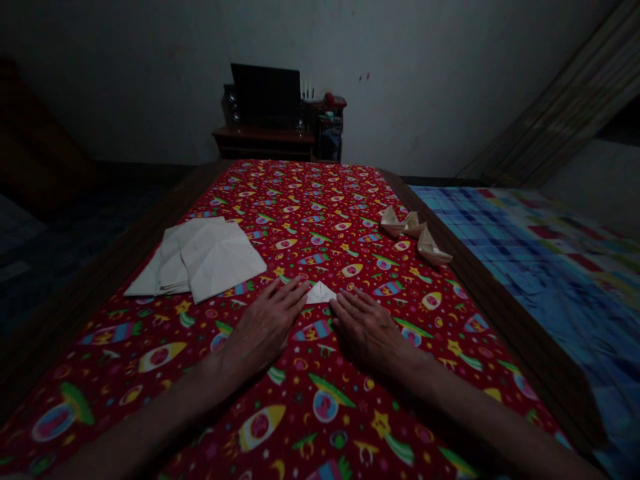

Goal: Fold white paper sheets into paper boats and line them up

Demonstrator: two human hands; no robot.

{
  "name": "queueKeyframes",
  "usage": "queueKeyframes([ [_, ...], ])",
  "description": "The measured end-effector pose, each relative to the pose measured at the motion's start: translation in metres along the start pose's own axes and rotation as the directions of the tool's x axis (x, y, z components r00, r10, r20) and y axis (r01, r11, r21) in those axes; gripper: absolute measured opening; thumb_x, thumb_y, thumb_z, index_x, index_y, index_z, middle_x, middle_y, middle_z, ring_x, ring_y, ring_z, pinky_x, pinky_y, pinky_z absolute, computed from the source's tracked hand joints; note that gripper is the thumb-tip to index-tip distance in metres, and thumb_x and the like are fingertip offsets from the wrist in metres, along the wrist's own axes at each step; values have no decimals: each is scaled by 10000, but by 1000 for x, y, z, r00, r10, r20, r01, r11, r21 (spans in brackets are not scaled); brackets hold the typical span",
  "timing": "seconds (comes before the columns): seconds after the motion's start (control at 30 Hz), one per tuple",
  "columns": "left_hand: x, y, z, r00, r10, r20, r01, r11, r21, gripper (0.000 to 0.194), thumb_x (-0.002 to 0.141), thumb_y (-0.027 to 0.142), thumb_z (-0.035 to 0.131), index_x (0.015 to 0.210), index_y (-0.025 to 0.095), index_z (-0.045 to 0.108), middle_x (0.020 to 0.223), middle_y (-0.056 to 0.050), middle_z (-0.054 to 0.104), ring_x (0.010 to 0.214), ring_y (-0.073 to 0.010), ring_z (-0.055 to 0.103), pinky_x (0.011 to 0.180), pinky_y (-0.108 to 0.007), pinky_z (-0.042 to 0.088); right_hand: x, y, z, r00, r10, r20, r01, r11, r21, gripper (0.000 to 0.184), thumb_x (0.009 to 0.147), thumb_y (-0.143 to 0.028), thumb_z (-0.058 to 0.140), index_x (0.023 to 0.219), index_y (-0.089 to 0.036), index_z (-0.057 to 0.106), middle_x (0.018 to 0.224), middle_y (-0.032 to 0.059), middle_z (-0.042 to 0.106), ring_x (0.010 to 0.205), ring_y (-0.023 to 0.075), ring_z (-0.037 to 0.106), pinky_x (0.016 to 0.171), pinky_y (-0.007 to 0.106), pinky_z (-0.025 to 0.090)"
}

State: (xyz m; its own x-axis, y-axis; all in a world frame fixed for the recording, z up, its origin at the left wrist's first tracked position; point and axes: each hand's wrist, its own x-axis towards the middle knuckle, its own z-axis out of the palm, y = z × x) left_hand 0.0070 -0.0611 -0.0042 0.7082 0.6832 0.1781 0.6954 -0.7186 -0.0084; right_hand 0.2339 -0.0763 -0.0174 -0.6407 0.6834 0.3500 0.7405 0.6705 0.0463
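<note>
A small folded piece of white paper [320,293] lies flat on the red patterned cloth, its visible part a low triangle with a crease down the middle. My left hand [273,310] rests palm down at its left end, fingers stretched out and covering that corner. From the other side my right hand [367,327] lies flat, its fingertips on the right corner. Both hands press on the paper rather than grip it. To the left is a stack of creased white paper sheets [223,257]. Several folded paper boats [431,247] sit at the right edge of the cloth.
The red cloth [320,433] covers a long table with a dark wooden edge [525,340]. Beyond its far end stands a desk [265,137] with a dark monitor [266,95], speakers and a red telephone [335,100]. A blue checked bedspread [480,227] lies at right.
</note>
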Motion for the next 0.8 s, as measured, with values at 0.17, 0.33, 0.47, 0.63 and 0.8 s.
queueKeyframes([
  [0.17,16,11,-2,994,30,108,-25,999,-47,598,745,95,454,1341,82,399,1461,-100,347,1363,-242,269,1107,-435,231,14,-7,8,996,-69,-53,69,998,3,354,896,-163,418,1210,-40,529,1240,206,563,1189,264,499,1032,464,368],
  [0.33,8,0,1,999,7,42,-4,997,-72,506,786,37,408,1281,113,481,1412,-87,431,1338,-241,322,1090,-456,283,12,-1,3,999,-43,-13,43,998,49,270,921,-189,390,1079,-92,587,1118,155,633,1078,226,562,934,368,456],
  [0.47,3,-9,11,995,-21,-102,-1,978,-208,485,768,-19,402,1209,119,549,1325,-82,527,1246,-201,439,1044,-394,391,18,7,1,998,4,67,-2,1000,-30,187,924,-197,425,906,-141,602,951,98,656,906,209,580,807,340,467],
  [0.63,7,-15,19,949,-154,-277,43,929,-368,421,791,-14,398,1124,142,603,1127,-85,633,1070,-191,544,938,-384,484,39,9,-2,982,-67,176,96,982,-163,108,877,-141,479,915,-135,580,875,103,607,812,230,521,736,375,416],
  [0.8,10,-14,20,927,-215,-309,68,904,-423,355,853,101,453,1190,144,558,1087,-93,623,1018,-193,551,893,-374,495,42,13,-2,983,-53,178,75,990,-120,103,882,-135,480,940,-145,564,894,91,592,818,217,497,735,342,403],
])
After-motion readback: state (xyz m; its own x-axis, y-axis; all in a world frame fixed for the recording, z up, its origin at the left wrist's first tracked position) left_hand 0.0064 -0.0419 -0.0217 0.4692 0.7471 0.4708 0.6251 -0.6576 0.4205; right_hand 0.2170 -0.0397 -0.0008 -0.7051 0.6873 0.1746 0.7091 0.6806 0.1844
